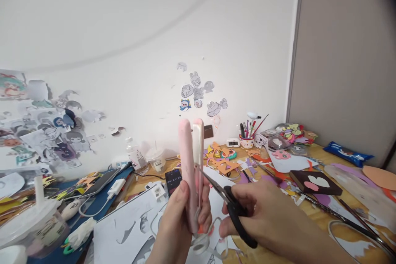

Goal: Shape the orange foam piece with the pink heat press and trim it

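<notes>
A pink foam sheet folded into a tall upright strip (191, 165) is being gripped near its lower end by the left hand (182, 218), the fingers being wrapped around it and the thumb pressed against its near face. The strip is being held above the cluttered wooden desk (321, 214), in front of the white wall. A pair of black-handled scissors (230, 204) is being grasped by the right hand (262, 214), with fingers passed through the handle loops; the blades are being held slightly parted, their tips touching the right edge of the pink strip about halfway up. A curl of white trimmed material (202, 243) is hanging just below the left hand. Behind the strip, a black phone showing a timer (173, 180) is lying on the desk beside white paper sheets (130, 227). Farther back, a white cup of pens (246, 140) is standing near the wall, well apart from both hands.
</notes>
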Demonstrator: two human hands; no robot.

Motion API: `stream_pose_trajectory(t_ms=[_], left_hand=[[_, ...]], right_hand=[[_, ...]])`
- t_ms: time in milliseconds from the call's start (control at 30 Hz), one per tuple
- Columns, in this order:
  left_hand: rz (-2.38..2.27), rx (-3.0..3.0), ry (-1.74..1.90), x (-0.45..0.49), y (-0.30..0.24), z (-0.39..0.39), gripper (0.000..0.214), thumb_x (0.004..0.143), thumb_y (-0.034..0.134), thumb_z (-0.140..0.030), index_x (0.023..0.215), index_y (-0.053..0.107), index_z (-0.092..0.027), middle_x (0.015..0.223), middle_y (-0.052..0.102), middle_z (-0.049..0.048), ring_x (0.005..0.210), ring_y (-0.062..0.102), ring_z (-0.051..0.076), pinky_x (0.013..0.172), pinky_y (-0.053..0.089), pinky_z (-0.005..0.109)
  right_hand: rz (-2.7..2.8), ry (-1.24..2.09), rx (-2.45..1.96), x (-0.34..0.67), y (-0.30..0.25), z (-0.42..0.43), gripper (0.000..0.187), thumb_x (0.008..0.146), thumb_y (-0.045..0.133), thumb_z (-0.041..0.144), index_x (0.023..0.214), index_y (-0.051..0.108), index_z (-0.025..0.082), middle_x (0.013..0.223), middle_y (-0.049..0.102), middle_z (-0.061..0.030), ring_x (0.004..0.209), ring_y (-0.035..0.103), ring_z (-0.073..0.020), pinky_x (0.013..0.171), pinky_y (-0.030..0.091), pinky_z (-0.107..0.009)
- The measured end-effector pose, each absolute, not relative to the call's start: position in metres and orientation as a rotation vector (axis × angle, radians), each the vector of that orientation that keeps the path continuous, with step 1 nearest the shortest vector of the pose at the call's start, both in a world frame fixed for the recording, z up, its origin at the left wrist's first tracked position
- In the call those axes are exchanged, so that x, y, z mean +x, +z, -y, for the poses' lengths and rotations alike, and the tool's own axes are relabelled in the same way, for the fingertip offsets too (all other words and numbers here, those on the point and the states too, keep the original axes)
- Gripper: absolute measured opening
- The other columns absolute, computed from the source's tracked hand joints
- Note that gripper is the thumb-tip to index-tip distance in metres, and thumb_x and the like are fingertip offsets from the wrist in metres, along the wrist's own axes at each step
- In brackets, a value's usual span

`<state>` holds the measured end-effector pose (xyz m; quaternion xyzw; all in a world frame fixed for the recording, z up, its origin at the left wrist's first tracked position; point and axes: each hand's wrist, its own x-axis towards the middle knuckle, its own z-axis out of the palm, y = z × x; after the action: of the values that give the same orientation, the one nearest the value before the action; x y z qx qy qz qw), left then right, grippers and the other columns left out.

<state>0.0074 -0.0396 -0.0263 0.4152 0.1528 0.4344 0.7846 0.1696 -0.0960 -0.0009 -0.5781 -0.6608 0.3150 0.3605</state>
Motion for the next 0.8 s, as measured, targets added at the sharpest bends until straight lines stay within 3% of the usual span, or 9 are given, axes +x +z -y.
stream_pose_trajectory(t_ms=[133,300,433,600,800], left_hand=[[-0.362,0.910,1.010,0.010,-0.026,0.043,0.033,0.081,0.059,-0.044,0.076,0.066,-0.012,0.060,0.055,0.0021,0.054,0.050,0.012,0.055,0.044,0.023],[-0.308,0.802,1.025,0.014,-0.023,0.045,0.028,0.078,0.064,-0.041,0.078,0.068,-0.014,0.059,0.059,0.0018,0.052,0.053,0.011,0.051,0.044,0.021],[-0.280,0.759,1.064,0.015,-0.024,0.049,0.026,0.076,0.066,-0.041,0.080,0.068,-0.015,0.061,0.061,0.0019,0.053,0.055,0.012,0.049,0.043,0.021],[-0.284,0.744,1.078,0.018,-0.027,0.052,0.026,0.076,0.066,-0.040,0.078,0.069,-0.015,0.060,0.060,0.0015,0.051,0.050,0.010,0.056,0.044,0.023],[-0.258,0.730,1.050,0.019,-0.030,0.054,0.028,0.075,0.067,-0.042,0.080,0.067,-0.015,0.057,0.054,-0.0005,0.045,0.040,0.008,0.050,0.037,0.022]], right_hand=[[1.731,0.797,-1.520,0.168,-0.006,0.095,0.030,0.064,0.071,0.047,0.061,0.061,0.018,0.051,0.042,0.0072,0.048,0.033,-0.0060,0.041,0.022,-0.019],[1.758,0.780,-1.508,0.158,-0.009,0.094,0.023,0.074,0.062,0.039,0.065,0.061,0.018,0.054,0.046,0.0046,0.052,0.037,-0.0078,0.043,0.022,-0.020],[1.727,0.798,-1.538,0.153,-0.010,0.095,0.023,0.074,0.060,0.038,0.064,0.059,0.018,0.055,0.044,0.0046,0.053,0.036,-0.0081,0.044,0.022,-0.020],[1.682,0.836,-1.515,0.152,-0.009,0.097,0.028,0.073,0.061,0.041,0.061,0.053,0.018,0.055,0.042,0.0052,0.053,0.036,-0.0076,0.045,0.023,-0.019],[1.659,0.777,-1.508,0.153,-0.005,0.097,0.025,0.072,0.062,0.039,0.060,0.056,0.018,0.052,0.043,0.0049,0.051,0.035,-0.0078,0.043,0.022,-0.020]])
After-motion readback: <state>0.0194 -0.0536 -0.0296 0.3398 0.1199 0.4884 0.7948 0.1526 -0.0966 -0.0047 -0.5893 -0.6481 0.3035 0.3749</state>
